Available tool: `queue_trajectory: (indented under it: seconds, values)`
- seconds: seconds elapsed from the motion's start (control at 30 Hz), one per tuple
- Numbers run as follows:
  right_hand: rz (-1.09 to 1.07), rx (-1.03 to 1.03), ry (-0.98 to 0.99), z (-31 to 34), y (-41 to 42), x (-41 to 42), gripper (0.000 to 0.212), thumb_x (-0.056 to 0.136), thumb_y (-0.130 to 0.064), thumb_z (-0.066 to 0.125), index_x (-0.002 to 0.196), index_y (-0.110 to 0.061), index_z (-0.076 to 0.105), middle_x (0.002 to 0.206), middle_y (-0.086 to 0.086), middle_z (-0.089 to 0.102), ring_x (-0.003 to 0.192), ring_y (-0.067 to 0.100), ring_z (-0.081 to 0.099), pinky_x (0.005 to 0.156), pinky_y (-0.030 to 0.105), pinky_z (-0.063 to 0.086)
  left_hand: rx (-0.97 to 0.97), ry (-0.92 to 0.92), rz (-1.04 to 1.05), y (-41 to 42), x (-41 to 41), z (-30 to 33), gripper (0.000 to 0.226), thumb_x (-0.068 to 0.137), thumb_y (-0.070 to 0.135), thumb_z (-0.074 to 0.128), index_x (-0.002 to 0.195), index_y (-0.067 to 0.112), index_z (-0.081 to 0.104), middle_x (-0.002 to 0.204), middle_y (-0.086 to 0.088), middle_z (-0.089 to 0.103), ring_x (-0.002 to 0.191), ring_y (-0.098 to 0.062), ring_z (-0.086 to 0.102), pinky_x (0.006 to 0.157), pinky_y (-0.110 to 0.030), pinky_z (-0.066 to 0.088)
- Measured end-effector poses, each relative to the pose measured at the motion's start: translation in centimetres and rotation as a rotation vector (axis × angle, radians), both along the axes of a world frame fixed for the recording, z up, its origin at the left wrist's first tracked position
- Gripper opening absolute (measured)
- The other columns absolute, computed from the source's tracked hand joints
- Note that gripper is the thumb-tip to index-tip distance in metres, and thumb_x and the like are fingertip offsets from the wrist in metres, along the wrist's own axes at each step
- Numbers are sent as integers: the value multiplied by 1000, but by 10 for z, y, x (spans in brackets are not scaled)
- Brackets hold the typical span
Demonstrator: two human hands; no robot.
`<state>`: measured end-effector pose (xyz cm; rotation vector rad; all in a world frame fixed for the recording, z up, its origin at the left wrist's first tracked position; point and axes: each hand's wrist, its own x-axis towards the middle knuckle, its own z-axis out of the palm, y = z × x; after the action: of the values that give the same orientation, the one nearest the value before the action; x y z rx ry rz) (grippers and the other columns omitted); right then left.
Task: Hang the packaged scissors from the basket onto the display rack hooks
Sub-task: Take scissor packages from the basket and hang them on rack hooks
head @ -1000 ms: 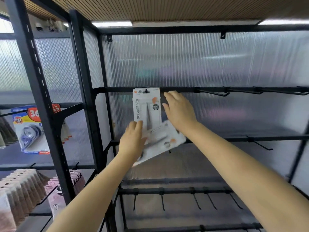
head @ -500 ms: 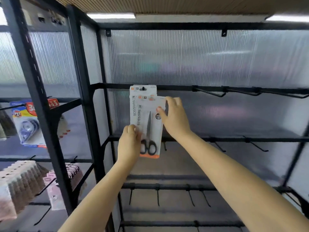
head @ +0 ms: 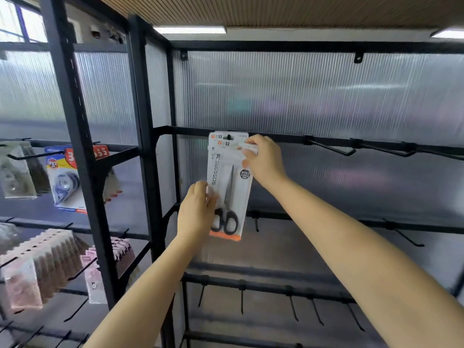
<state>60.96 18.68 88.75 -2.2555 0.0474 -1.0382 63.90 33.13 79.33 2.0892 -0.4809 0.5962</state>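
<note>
Aligning packaged scissors [head: 227,187] with top-rail hook [head: 228,136], where one pack is already hanging: we are pinching upper corner with right hand [head: 263,160], steadying lower edge with left hand [head: 197,209], keeping card upright.

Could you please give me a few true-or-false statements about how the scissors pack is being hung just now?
1. Both hands hold the front scissors pack. True: the left hand holds its lower edge and the right hand its top corner.
2. The pack lies flat on a shelf. False: it is upright at the top rail.
3. Another pack already hangs behind it. True.
4. The hooks to the right are full. False: they are bare.
</note>
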Motion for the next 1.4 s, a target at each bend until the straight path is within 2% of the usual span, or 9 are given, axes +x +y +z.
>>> queue_trajectory:
  seconds: [0.17, 0.3, 0.5, 0.57, 0.67, 0.73, 1.0, 1.2, 1.4]
  values:
    - [15, -27, -35, 8, 0, 14, 27, 95, -6, 50, 121, -2, 55, 125, 11, 50, 93, 15, 53, 59, 5, 40, -15, -25, -1, 1, 5, 7, 18, 96, 21, 45, 111, 11, 49, 97, -1, 52, 77, -20, 49, 64, -33, 39]
    - [49, -17, -63, 16, 0, 26, 22, 94, -3, 52, 115, -2, 58, 120, 12, 52, 74, 6, 49, 53, 4, 43, -27, -44, -7, -1, 13, 13, 23, 95, 18, 47, 116, 7, 47, 93, -4, 53, 82, -26, 53, 73, -41, 47]
    - [43, -62, -69, 19, -1, 38, 20, 93, -3, 53, 113, -1, 59, 115, 11, 53, 70, 4, 46, 53, 2, 41, -16, -54, -31, 0, 24, 14, 38, 93, 17, 51, 131, 13, 44, 93, 2, 49, 84, -21, 50, 72, -33, 42]
    - [30, -67, -78, 20, -3, 42, 20, 93, -4, 54, 112, -2, 59, 114, 11, 53, 74, 8, 49, 58, 10, 47, -12, -61, -44, -3, 27, 14, 43, 93, 17, 51, 135, 15, 42, 93, 3, 47, 82, -19, 49, 71, -31, 40]
    - [18, -72, -79, 18, -4, 47, 19, 93, -6, 54, 111, -3, 60, 106, 5, 49, 84, 17, 53, 74, 37, 55, -15, -51, -54, -7, 33, 13, 47, 94, 18, 50, 140, 18, 39, 95, 1, 47, 81, -17, 48, 72, -31, 41]
    - [5, -100, -82, 16, -3, 49, 19, 94, -7, 53, 111, -2, 59, 105, 4, 47, 89, 17, 51, 78, 43, 53, -11, -57, -63, -9, 35, 10, 48, 94, 18, 50, 141, 18, 38, 98, -3, 50, 80, -16, 47, 74, -31, 41]
    - [-52, -228, -120, 7, -5, 53, 22, 94, -9, 53, 112, 2, 59, 110, 11, 47, 105, 24, 48, 84, 40, 49, -39, -68, -94, -9, 44, 4, 49, 95, 19, 51, 142, 19, 37, 95, 3, 45, 81, -14, 46, 76, -28, 39]
    - [-124, -349, -157, -4, -7, 50, 27, 94, -12, 54, 116, 3, 59, 112, 14, 50, 108, 27, 46, 87, 29, 39, -50, -57, -88, -11, 44, -5, 49, 96, 21, 51, 143, 18, 37, 98, 3, 45, 78, -12, 46, 73, -26, 38]
    - [-173, -384, -128, -4, -8, 53, 29, 96, -15, 52, 120, -1, 58, 115, 13, 50, 110, 29, 43, 92, 33, 38, -34, -51, -88, -12, 42, -5, 49, 97, 24, 48, 144, 16, 35, 114, -3, 49, 83, -18, 53, 79, -34, 47]
